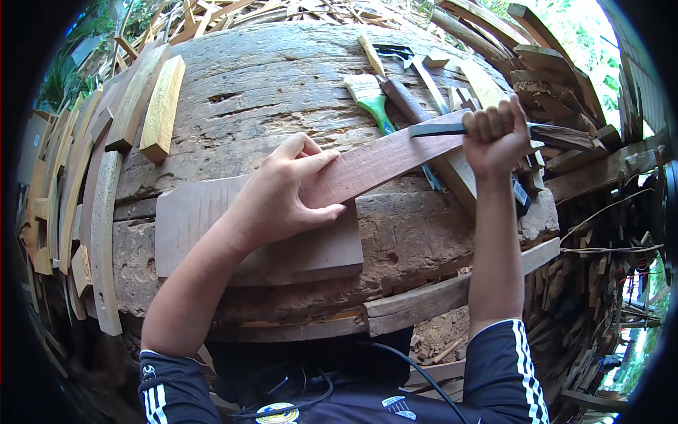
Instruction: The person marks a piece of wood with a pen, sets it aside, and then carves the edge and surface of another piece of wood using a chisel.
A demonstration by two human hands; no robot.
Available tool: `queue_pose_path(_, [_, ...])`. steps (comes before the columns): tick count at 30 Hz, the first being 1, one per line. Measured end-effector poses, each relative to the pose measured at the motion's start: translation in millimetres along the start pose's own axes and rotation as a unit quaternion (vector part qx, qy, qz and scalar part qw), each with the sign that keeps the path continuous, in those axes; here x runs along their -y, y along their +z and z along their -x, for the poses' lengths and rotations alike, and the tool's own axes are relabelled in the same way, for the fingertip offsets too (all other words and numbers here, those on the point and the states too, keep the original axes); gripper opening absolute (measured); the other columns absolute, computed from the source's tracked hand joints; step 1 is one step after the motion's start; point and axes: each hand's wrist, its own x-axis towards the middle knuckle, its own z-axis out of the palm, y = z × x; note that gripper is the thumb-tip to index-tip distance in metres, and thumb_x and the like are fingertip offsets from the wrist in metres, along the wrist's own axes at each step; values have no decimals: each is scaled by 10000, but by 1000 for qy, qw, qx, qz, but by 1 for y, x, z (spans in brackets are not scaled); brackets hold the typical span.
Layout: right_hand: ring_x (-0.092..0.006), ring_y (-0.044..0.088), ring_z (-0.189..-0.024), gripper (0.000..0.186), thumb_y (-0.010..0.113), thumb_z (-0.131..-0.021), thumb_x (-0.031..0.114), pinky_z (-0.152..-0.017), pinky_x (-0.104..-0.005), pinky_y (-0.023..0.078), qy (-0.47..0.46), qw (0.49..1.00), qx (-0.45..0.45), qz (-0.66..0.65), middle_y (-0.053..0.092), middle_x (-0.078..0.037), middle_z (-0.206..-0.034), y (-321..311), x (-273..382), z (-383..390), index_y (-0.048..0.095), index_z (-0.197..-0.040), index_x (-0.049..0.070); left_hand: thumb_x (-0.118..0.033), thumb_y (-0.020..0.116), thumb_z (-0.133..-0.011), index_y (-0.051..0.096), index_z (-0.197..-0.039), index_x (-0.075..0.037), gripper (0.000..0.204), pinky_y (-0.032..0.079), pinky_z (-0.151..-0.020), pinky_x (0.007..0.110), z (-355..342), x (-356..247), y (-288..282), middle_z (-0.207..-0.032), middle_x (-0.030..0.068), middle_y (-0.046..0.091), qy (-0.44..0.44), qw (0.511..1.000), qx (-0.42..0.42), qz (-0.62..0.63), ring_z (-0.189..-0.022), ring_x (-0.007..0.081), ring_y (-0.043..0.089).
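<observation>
Left hand (288, 180), thumb and fingers spread, grips the wood strip (381, 162) lying over the wide board (321, 254). Right hand (496, 134) is fisted around the chisel (436, 129). Keep the edge low, well clear of the left hand.

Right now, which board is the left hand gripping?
The narrow pinkish board, between thumb and fingers of the left hand; the wider board lies beneath it, ungripped.

On the tabletop (282, 78), a strip (388, 162) slants over a board (304, 247) toward two o'clock — from that board, a brush (371, 100) lies at one o'clock, a block (162, 109) at eleven.
</observation>
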Motion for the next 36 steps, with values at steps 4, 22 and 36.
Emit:
queue_pose_path(4, [-114,94,-451,516,383,-1084,317,-483,-328,186,48,999,18,18,136,47,-494,40,-52,8,268,-595,198,-231,842,-728,652,-1252,56,627,519,-918,362,2,8,-3,-1081,144,587,-6,1000,8,1,-997,274,619])
queue_pose_path(22, [-114,96,-451,517,391,-1087,320,-492,-323,194,48,999,19,3,132,44,-497,34,-50,12,272,-601,193,-232,883,-695,649,-1258,56,674,487,-939,353,6,11,-6,-1090,120,599,-30,1000,0,10,-1018,251,604])
queue_pose_path(36, [-122,122,-480,501,415,-1079,294,-518,-320,212,37,999,-20,14,138,43,-532,36,-52,16,274,-611,183,-233,881,-708,642,-1281,33,676,493,-938,349,6,12,-6,-1098,128,594,-20,999,9,28,-1035,251,598])
